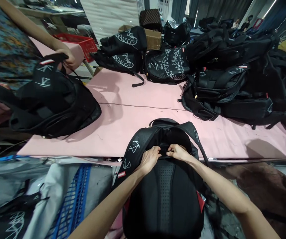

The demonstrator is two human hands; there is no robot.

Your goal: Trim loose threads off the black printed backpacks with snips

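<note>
A black backpack (pixel 166 199) leans on the table's near edge, its padded back panel facing me and its top opening toward the table. My left hand (pixel 150 158) is closed on the opening's edge, fingers pinching the black fabric. Just to the right, my right hand (pixel 178 152) pinches the same edge with thumb and forefinger. A small gap of dark fabric lies between the two hands. Shoulder straps with white line drawings (pixel 134 146) arch around both hands. The inside of the backpack is too dark to make out.
On the pink-covered table (pixel 113 119), black backpacks (pixel 167 64) are piled at the back and right (pixel 222 86). At left a co-worker's hand (pixel 66 58) holds another black backpack (pixel 58 99). A red crate (pixel 79 44) stands behind; a blue crate (pixel 75 196) is at lower left.
</note>
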